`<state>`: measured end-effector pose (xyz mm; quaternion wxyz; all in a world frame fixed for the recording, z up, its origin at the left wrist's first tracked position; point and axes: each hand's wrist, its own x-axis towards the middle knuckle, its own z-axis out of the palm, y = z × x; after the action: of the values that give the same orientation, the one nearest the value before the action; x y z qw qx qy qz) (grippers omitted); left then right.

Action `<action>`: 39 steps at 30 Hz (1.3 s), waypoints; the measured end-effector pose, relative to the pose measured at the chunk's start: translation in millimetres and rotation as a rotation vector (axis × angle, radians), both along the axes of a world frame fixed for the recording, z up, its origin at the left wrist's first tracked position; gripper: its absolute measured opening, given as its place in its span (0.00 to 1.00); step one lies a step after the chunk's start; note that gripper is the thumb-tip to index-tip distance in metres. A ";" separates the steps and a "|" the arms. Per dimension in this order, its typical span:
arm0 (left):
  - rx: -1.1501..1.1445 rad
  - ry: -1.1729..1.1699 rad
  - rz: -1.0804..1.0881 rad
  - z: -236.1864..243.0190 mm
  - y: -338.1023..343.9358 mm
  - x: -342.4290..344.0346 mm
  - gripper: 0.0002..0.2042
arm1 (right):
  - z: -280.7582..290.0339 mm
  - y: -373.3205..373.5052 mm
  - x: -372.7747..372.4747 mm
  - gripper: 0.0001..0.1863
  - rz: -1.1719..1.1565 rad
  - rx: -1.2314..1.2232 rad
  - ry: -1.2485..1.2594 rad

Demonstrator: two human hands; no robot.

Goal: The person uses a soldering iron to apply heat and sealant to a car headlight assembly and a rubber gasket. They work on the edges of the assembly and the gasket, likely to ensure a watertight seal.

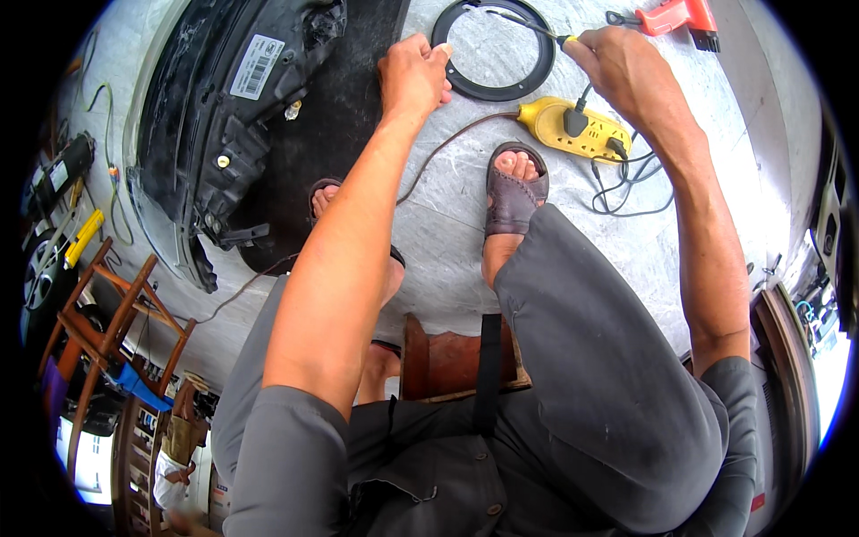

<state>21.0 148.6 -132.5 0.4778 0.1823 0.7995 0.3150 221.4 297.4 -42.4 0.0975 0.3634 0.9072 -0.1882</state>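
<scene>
My left hand (416, 76) is closed on the left rim of a flat black ring (494, 92), which rests on the grey floor. A screwdriver (537, 29) with a black and yellow handle is gripped in my right hand (624, 76). Its thin shaft reaches left over the ring's right rim, and the tip lies above the upper part of the opening. Whether the tip touches the ring I cannot tell. Close below the ring lies a yellow power strip (573, 136) with black plugs in it.
A large black car headlight housing (228, 152) lies on a dark mat at the left. At the upper right is a red heat gun (677, 15). Black cables (622, 201) loop right of the strip. A wooden chair (112, 309) stands far left; my sandalled feet are below the ring.
</scene>
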 end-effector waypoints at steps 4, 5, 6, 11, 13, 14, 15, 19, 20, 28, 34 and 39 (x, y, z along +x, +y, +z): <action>0.010 -0.077 0.077 -1.9 -1.0 6.9 0.16 | 0.4 -11.3 1.3 0.21 -0.125 -0.066 0.083; 0.006 -0.105 0.094 -2.4 -0.9 8.4 0.16 | -1.5 -12.1 1.0 0.21 -0.130 -0.065 0.085; 0.014 -0.129 0.123 -3.0 -1.1 10.9 0.16 | -4.5 -13.4 1.3 0.20 -0.136 -0.064 0.088; 0.027 -0.170 0.202 -7.6 -2.4 14.6 0.16 | -12.2 -15.3 2.4 0.19 -0.156 -0.064 0.107; 0.028 -0.165 0.191 -7.2 -2.4 12.7 0.16 | -6.9 -16.4 -2.0 0.19 -0.202 -0.096 0.128; 0.028 -0.161 0.184 -6.7 -3.1 12.4 0.16 | -8.3 -15.8 -2.2 0.19 -0.188 -0.094 0.135; 0.030 -0.160 0.175 -6.1 -2.9 12.5 0.17 | -10.2 -14.9 -1.2 0.18 -0.175 -0.089 0.141; 0.026 -0.161 0.198 -5.6 -0.9 13.1 0.15 | -14.8 -16.8 -1.0 0.18 -0.174 -0.084 0.150; 0.025 -0.162 0.200 -5.6 -1.0 13.0 0.15 | -15.8 -16.9 -1.0 0.18 -0.167 -0.080 0.152; 0.023 -0.168 0.198 -5.7 -1.6 12.5 0.15 | -20.7 -19.3 -1.0 0.18 -0.164 -0.060 0.175; 0.024 -0.183 0.182 -6.3 -2.5 10.8 0.15 | -21.6 -23.0 -2.7 0.18 -0.183 -0.049 0.178; 0.002 -0.209 0.140 -4.8 -1.4 6.7 0.16 | -26.7 -31.6 -6.6 0.20 -0.116 -0.004 0.079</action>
<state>27.8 147.2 -137.2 0.5351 0.0929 0.7560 0.3654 214.7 265.8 -69.1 0.0511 0.4074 0.8874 -0.2096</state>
